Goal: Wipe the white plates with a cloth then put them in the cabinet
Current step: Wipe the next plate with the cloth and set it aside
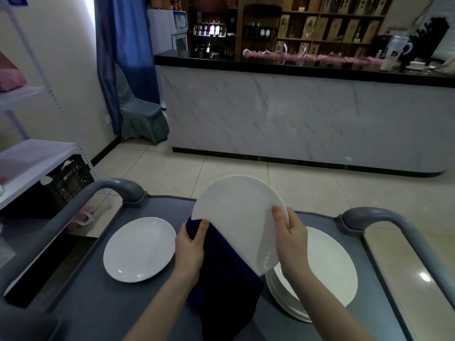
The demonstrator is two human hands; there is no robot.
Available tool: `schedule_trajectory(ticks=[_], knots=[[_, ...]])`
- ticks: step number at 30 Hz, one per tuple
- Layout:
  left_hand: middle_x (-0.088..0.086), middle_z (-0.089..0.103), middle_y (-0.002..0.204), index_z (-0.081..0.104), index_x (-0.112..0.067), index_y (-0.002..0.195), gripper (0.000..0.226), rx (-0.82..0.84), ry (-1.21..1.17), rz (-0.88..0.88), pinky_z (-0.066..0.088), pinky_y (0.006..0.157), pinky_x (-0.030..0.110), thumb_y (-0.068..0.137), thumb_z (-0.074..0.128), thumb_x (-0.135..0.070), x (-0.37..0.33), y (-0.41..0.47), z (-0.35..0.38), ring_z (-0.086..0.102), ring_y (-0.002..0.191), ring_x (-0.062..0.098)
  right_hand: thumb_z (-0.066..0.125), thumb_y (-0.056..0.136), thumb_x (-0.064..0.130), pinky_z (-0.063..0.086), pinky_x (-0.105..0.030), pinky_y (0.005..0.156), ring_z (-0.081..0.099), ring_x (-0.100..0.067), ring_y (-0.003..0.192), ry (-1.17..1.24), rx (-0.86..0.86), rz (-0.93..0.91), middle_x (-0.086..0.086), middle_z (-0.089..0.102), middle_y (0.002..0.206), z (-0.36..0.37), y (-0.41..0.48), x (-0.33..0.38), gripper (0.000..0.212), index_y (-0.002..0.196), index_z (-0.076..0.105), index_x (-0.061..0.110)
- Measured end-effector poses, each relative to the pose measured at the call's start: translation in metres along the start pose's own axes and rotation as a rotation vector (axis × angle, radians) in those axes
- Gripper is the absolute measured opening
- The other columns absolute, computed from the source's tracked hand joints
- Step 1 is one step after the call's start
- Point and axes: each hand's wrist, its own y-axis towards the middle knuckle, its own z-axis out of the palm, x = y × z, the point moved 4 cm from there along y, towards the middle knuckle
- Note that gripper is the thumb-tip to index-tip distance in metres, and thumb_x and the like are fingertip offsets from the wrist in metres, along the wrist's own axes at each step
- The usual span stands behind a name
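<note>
A white plate is held tilted above the grey cart. My right hand grips its right rim, thumb on the face. My left hand grips a dark purple cloth against the plate's lower left edge; the cloth hangs down under the plate. A single white plate lies flat on the cart to the left. A stack of white plates sits on the cart to the right, partly hidden by my right forearm.
The cart has grey curved handles at left and right. A white shelf unit with a black crate stands at left. A marble-fronted counter with a black top crosses the room ahead, tiled floor between.
</note>
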Motion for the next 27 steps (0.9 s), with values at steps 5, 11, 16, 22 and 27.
schedule_trajectory(ticks=[5, 11, 16, 22, 27], knots=[[-0.018, 0.072, 0.087, 0.065, -0.032, 0.095, 0.006, 0.158, 0.222, 0.243, 0.049, 0.068, 0.017, 0.091, 0.067, -0.028, -0.031, 0.006, -0.002, 0.066, 0.081, 0.002, 0.065, 0.092, 0.043, 0.048, -0.013, 0.058, 0.064, -0.001, 0.072, -0.299, 0.364, -0.207, 0.017, 0.072, 0.082, -0.01, 0.03, 0.027, 0.004, 0.091, 0.067, 0.039], [-0.011, 0.066, 0.073, 0.062, -0.029, 0.079, 0.014, 0.355, 0.45, 0.431, 0.043, 0.061, 0.016, 0.084, 0.075, -0.028, -0.045, 0.004, 0.015, 0.056, 0.065, 0.003, 0.061, 0.095, 0.042, 0.038, -0.017, 0.056, 0.05, 0.001, 0.06, -0.521, 0.597, -0.226, 0.017, 0.06, 0.063, 0.011, 0.03, 0.02, 0.029, 0.07, 0.062, 0.028], [-0.013, 0.073, 0.087, 0.067, -0.035, 0.093, 0.006, 0.165, 0.19, 0.241, 0.052, 0.068, 0.021, 0.089, 0.069, -0.03, -0.034, 0.01, 0.006, 0.068, 0.081, 0.006, 0.063, 0.095, 0.038, 0.03, -0.021, 0.052, 0.04, -0.005, 0.053, -0.285, 0.253, -0.194, 0.007, 0.045, 0.055, -0.003, 0.027, 0.015, 0.04, 0.063, 0.055, 0.014], [-0.005, 0.073, 0.102, 0.065, -0.026, 0.107, 0.021, -0.019, -0.1, -0.026, 0.055, 0.077, 0.028, 0.091, 0.067, -0.038, -0.001, -0.002, 0.014, 0.069, 0.094, 0.012, 0.061, 0.095, 0.041, 0.049, -0.018, 0.056, 0.062, 0.002, 0.06, 0.168, -0.153, 0.131, 0.013, 0.07, 0.068, 0.002, 0.005, -0.006, 0.028, 0.077, 0.072, 0.023], [-0.009, 0.072, 0.094, 0.065, -0.028, 0.102, 0.016, 0.047, 0.12, 0.125, 0.053, 0.073, 0.027, 0.089, 0.069, -0.035, -0.022, 0.014, 0.001, 0.068, 0.091, 0.012, 0.06, 0.096, 0.037, 0.041, -0.014, 0.053, 0.054, -0.001, 0.057, -0.06, 0.021, -0.033, 0.003, 0.064, 0.067, -0.006, 0.013, 0.002, 0.031, 0.075, 0.067, 0.015]])
